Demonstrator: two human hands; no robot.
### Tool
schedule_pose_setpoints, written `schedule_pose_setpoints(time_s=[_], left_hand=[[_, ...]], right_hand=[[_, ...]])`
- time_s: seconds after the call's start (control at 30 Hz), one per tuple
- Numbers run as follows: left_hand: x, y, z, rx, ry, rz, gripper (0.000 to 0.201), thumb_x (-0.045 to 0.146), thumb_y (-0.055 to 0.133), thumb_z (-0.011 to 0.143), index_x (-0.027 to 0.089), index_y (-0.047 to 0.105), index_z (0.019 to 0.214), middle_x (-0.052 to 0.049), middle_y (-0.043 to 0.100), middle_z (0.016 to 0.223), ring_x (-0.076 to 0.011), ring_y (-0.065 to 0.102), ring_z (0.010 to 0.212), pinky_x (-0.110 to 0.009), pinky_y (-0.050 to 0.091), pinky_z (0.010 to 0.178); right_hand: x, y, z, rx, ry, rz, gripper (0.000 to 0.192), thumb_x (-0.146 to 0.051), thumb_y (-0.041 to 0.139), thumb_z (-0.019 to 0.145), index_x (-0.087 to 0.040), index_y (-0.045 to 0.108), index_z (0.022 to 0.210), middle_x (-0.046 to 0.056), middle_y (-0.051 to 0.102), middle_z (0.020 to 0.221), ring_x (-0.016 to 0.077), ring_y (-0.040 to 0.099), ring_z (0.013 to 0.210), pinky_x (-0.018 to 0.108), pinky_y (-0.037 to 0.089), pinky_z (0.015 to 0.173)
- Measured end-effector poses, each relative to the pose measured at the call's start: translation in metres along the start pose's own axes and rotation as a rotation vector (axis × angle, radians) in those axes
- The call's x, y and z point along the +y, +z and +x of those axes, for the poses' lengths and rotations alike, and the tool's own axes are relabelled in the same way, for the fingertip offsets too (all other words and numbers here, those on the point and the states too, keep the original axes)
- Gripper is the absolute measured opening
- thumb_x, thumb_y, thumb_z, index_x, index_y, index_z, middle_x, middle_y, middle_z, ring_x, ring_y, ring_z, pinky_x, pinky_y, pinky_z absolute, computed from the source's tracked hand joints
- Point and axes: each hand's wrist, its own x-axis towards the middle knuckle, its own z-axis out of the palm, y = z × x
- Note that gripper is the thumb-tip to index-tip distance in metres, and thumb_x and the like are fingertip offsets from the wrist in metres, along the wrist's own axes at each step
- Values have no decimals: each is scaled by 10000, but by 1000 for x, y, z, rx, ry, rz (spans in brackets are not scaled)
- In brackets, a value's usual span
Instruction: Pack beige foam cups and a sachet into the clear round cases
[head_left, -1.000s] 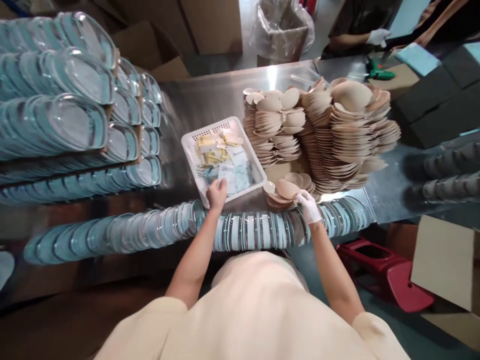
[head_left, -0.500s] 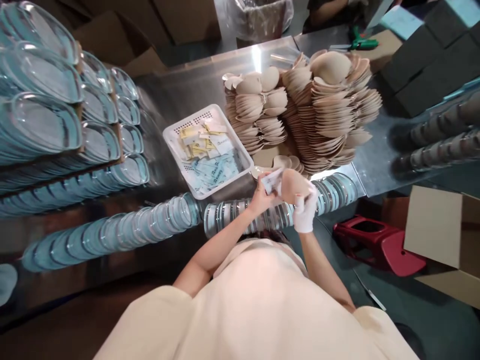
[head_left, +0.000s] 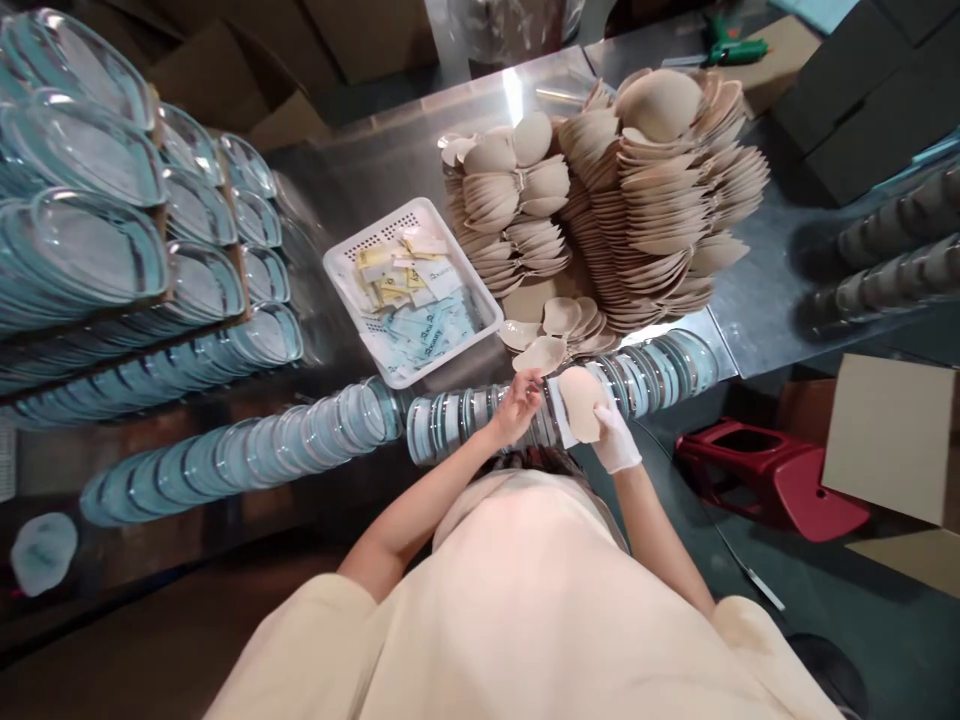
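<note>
Both hands have dropped toward the clear shells (head_left: 480, 420); gloved right hand (head_left: 613, 440) grips 1 beige pad (head_left: 582, 402) upright, bare left hand (head_left: 516, 405) pinching beside it.

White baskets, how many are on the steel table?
1: the white basket of paper packets sits mid-table, left of the beige pad stacks, beyond the left hand.

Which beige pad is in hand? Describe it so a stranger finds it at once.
Start at the tall beige pad stacks on the steel table. Come to the near edge: the pad is held up by the white-gloved right hand, unlike the loose pads lying flat.
</note>
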Motion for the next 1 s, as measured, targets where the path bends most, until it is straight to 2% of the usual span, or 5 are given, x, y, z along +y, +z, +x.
schedule_pose_setpoints(time_s=[0.13, 0.3, 0.57, 0.77, 1.0], left_hand=[[-14, -12, -16, -266, 246, 420, 323, 468, 546, 1007, 245, 728, 1154, -118, 669, 1320, -314, 522, 1302, -501, 365, 1172], [-22, -10, -10, -359, 319, 636, 350, 343, 563, 959, 286, 707, 1273, -92, 653, 1373, -335, 481, 1310, -531, 314, 1161], [-24, -5, -3, -316, 369, 626, 224, 295, 585, 922, 208, 758, 1033, -135, 627, 1302, -334, 473, 1331, -607, 193, 1253], [-28, -9, 4, -278, 375, 482, 221, 227, 565, 903, 189, 771, 832, -138, 595, 1287, -314, 492, 1296, -547, 316, 1222], [-31, -12, 10, -222, 395, 340, 258, 158, 558, 902, 176, 771, 758, -127, 542, 1403, -297, 437, 1385, -461, 351, 1222]], right_hand=[[10, -39, -23, 303, 42, -30, 887, -502, 773, 740, -198, 498, 1528, 160, 564, 1547, 351, 607, 1354, 543, 525, 1112], [12, -49, -58, 329, -34, -379, 779, -470, 804, 726, -211, 602, 1432, 124, 597, 1507, 342, 555, 1384, 535, 411, 1219], [26, -13, -77, 301, -226, -650, 683, -435, 700, 850, -214, 551, 1479, 122, 622, 1452, 299, 595, 1331, 476, 494, 1160], [35, 57, -49, 61, -203, -1181, 559, -263, 543, 958, -242, 538, 1516, 138, 636, 1327, 217, 695, 893, 320, 572, 755], [82, 58, -3, 139, -688, -1231, 484, -291, 504, 971, -164, 579, 1432, 188, 527, 1522, 344, 464, 1418, 564, 385, 1154]])
